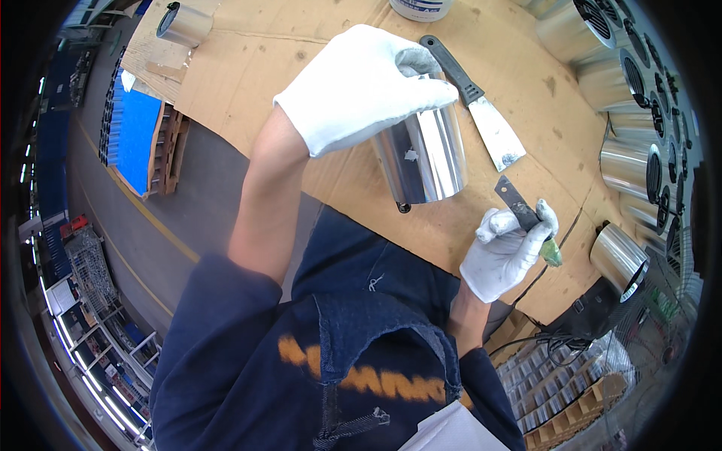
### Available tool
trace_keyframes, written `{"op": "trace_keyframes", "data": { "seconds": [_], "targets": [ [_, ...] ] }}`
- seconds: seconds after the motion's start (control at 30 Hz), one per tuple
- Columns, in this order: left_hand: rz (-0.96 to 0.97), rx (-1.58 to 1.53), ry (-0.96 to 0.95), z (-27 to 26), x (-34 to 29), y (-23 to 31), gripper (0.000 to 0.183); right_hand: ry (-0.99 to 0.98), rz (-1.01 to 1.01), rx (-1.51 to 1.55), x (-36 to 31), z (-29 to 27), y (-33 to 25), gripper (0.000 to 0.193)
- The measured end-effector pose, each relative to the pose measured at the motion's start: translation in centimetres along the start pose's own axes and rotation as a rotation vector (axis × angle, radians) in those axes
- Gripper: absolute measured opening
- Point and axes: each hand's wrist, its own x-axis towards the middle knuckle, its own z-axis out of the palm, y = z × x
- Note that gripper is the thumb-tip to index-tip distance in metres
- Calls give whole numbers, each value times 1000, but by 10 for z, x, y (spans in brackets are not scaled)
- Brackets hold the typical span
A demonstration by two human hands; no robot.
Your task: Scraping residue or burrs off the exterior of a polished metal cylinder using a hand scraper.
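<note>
My left hand (368,90), in a white glove, is closed around the far end of a shiny metal cylinder (440,161) lying on the cardboard-covered table. A small pale patch shows on the cylinder's side, and a small dark piece sticks out at its near end. In my right hand (500,259), also gloved in white, is a small flat metal blade (516,201) with a hole near its tip. Its green-wrapped end (553,254) comes out past the fingers. Beyond the blade lies a putty knife (492,131) with a black handle, apart from both hands.
Many similar metal cylinders (628,161) with dark slotted ends line the table's right side. One cylinder (184,26) lies at the far left, and a white tub (421,7) stands at the far edge. Brown cardboard (248,83) covers the table. A blue-topped pallet (139,139) stands left.
</note>
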Motion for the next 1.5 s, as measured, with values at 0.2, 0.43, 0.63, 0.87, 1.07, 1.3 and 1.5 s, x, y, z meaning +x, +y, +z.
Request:
{"op": "trace_keyframes", "data": {
  "seconds": [0.2,0.43,0.63,0.87,1.07,1.3,1.5],
  "targets": [
    [-54,10,17,1,1,3,44,21,-3,-35,-2,2,-1,28],
    [3,77,-1,1,7,-5,45,-9,-113,-78,1,11,1,28],
    [-265,-250,92,2,10,7,64,-74,-362,-387,-9,19,13,16],
    [-468,-954,-73,-12,7,2,75,-120,-515,-669,-30,28,27,40],
    [-460,-769,-302,-30,7,21,78,-130,-534,-657,-30,29,29,47],
    [-214,-591,-79,-12,-8,1,65,-278,-639,-781,-37,31,31,50],
    [-98,-383,-54,-25,-25,-10,48,-377,-638,-792,-37,40,23,52]
  ]
}}
